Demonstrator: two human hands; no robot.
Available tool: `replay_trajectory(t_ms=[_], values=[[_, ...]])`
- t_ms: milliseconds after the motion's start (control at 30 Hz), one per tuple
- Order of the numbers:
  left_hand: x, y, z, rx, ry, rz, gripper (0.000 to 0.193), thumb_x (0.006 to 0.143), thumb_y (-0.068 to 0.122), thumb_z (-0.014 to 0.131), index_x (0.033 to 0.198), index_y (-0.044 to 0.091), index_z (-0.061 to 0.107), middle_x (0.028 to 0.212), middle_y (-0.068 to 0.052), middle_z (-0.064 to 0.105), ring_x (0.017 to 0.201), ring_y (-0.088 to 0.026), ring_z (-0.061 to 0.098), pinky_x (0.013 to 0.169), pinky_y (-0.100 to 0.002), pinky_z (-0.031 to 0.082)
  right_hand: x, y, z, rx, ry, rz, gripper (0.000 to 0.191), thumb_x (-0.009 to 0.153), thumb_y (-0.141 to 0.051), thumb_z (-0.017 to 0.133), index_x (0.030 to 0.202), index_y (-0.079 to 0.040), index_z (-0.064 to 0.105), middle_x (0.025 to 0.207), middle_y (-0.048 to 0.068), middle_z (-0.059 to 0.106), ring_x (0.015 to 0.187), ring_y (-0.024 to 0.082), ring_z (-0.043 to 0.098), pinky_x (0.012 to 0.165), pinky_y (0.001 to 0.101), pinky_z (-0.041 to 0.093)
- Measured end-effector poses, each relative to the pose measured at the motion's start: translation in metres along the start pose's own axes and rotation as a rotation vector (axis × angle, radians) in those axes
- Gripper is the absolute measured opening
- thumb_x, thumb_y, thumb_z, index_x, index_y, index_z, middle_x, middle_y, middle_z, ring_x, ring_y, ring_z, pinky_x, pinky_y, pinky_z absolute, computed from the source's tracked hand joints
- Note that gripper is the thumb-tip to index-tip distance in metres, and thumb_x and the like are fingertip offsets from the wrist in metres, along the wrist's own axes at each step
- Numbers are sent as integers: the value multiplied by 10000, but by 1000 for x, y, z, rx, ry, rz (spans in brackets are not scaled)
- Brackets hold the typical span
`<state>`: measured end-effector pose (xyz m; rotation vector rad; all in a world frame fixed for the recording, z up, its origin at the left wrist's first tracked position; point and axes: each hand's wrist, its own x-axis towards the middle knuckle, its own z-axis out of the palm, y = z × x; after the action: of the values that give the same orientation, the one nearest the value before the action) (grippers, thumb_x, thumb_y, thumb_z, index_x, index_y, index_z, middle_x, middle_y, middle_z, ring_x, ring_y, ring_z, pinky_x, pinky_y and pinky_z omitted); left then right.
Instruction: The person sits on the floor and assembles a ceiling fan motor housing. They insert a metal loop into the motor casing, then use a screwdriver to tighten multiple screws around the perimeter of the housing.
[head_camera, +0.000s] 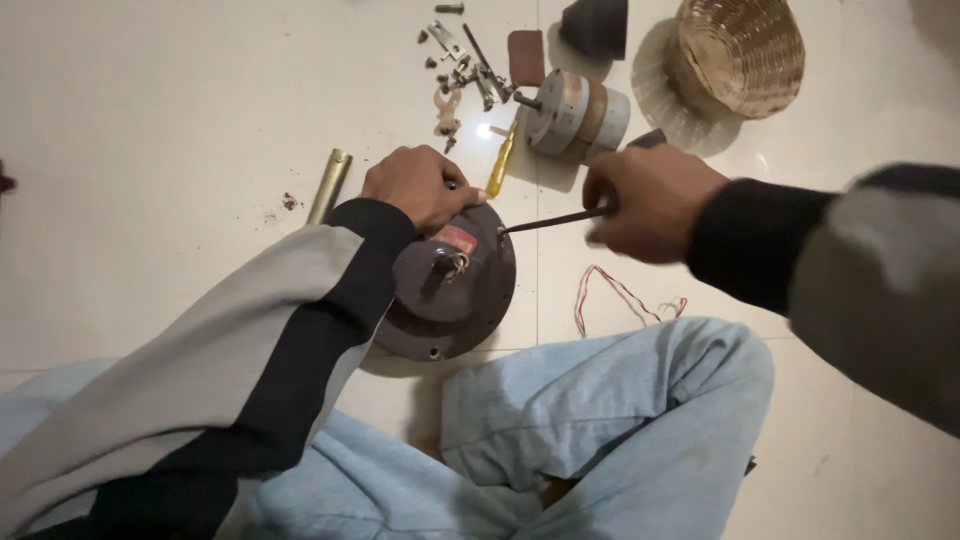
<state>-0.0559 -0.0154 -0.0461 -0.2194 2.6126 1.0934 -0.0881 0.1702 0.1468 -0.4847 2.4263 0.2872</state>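
A small red label (456, 239) sat on top of the round brown motor housing (450, 290) lying on the pale tile floor (150, 120). Screws (460, 50), a yellow-handled screwdriver (501, 160) and a wicker basket (740, 50) lay beyond. The left hand (420, 185) curled its fingers over the housing's far rim; the right hand (650, 200) gripped a dark screwdriver (555, 220), tip at the housing's edge.

Floor: I see pale glossy tiles (150, 120), grout line running down the frame's centre.
Light: small bright glare at upper centre.
Dirt: brown specks at left.
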Motion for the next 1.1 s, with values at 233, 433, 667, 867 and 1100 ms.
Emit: replay_trajectory(t_ms=[233,433,667,867,1100], values=[[4,4,3,34,-44,-20,392,773,568,788,1002,254,834,915,-63,787,849,-276,746,817,-401,588,-20,14,6,-472,-48,-373,449,887,-69,629,1327,-93,542,1165,97,647,889,312,727,711,413,599],[-3,9,-5,26,-26,7,367,789,548,782,981,241,840,905,-57,790,843,-266,745,819,-398,582,-10,16,4,-918,163,-954,200,899,-95,621,1071,3,597,988,131,637,838,279,718,568,372,605],[-5,11,-4,30,-29,-1,374,793,550,784,975,228,838,898,-59,789,837,-263,740,822,-398,579,-12,7,14,-877,195,-767,233,881,-188,663,1039,-18,676,903,116,679,681,211,730,523,346,590],[-1,7,0,65,-57,-36,387,802,566,778,988,231,830,919,-70,785,843,-279,745,815,-410,586,16,-5,14,91,-51,128,222,801,-186,735,974,-82,826,909,150,794,845,300,773,819,408,604],[-1,5,-1,18,24,-30,420,772,599,794,970,230,835,916,-70,778,878,-291,736,823,-408,579,16,1,0,-77,-85,-80,450,703,-89,803,1136,-77,682,1123,125,706,1039,295,711,909,380,565]])
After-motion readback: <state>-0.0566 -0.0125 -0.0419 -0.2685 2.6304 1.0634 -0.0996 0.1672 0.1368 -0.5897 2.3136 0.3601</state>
